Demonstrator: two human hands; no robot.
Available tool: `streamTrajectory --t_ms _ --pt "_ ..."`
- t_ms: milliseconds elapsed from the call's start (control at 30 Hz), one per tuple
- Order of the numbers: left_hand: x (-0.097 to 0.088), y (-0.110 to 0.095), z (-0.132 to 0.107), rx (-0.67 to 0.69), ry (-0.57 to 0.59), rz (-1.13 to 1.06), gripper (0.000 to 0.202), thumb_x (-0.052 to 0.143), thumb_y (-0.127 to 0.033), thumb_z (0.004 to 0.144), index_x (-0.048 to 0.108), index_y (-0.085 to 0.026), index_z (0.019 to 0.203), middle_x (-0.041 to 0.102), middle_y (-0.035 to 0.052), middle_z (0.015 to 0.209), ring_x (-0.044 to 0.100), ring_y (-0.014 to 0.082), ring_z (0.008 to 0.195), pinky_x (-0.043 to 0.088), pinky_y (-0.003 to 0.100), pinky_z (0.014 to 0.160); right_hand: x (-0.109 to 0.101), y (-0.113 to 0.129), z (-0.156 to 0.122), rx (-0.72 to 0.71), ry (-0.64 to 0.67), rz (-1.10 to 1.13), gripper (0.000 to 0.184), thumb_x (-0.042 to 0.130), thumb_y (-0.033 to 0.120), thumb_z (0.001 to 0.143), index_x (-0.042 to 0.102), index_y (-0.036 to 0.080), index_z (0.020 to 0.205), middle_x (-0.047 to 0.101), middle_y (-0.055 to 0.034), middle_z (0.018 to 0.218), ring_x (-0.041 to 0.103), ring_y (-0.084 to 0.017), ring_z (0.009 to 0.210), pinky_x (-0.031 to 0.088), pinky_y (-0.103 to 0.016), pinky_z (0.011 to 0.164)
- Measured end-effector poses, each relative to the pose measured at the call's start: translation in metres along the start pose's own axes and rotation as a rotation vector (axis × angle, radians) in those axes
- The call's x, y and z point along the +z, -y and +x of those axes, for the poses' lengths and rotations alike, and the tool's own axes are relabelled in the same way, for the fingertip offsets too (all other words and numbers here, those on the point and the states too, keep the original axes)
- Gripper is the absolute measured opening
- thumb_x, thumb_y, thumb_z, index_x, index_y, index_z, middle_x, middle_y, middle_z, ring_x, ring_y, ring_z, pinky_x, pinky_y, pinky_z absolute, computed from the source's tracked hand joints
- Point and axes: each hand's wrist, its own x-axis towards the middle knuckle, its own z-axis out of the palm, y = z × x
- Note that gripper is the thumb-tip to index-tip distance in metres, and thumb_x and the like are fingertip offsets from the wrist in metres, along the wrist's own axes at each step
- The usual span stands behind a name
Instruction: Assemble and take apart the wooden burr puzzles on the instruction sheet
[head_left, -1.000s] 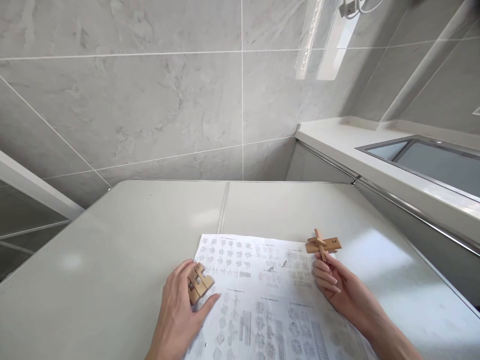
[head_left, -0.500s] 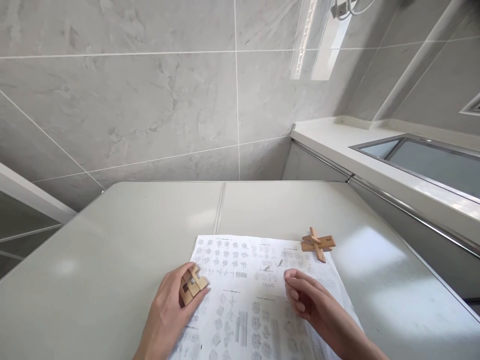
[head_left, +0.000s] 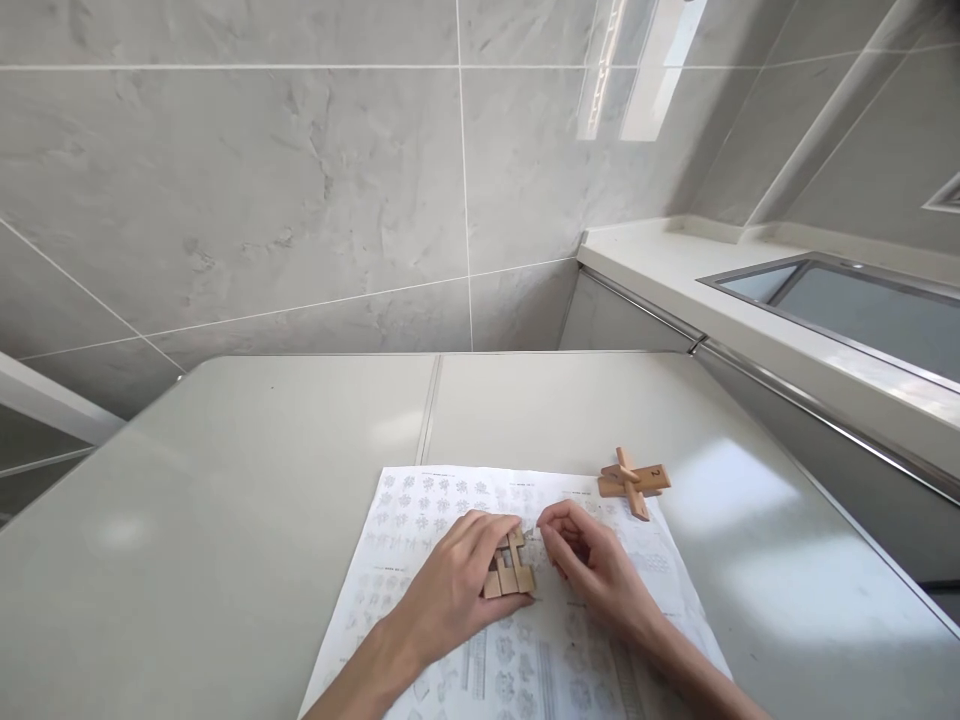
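Between the thumb and fingers of my left hand (head_left: 457,570) is a wooden block puzzle (head_left: 510,570) of notched, interlocking pieces with gaps showing. It is held over the middle of the printed sheet (head_left: 420,580). Just to its right, my right hand (head_left: 589,560) has its fingers curled and thumb and index finger close together; I see nothing in them. A small torn flap of paper shows by its fingertips. On the sheet's far right corner lies a second wooden puzzle (head_left: 634,483) of crossed sticks, marked with a "2", apart from both hands.
The sheet, covered with small puzzle diagrams, lies on a pale glossy table (head_left: 225,520) with a seam across it. A grey tiled wall (head_left: 300,200) rises behind. To the right runs a white counter (head_left: 637,260) with a metal-framed inset (head_left: 862,305).
My left hand has carried the block puzzle rightward to the sheet's middle, close to my right hand. My right hand has shifted slightly up and left. The view has tilted a little.
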Motion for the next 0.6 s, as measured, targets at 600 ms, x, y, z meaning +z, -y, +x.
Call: streamTrajectory --t_ms 600 --pt "-0.035 0.023 -0.01 -0.105 0.054 0.087 0.064 0.097 -0.046 0.071 0.066 -0.027 0.124 0.062 0.0014 0.097 0.059 0.0259 0.093 0.051 0.041 0.085 -0.003 -0.012 -0.008 -0.439 0.181 -0.699 0.017 0.067 0.037 0.102 0.061 0.022 0.104 0.062 0.0003 0.079 0.054 -0.017 0.063 0.038 -0.029 0.056"
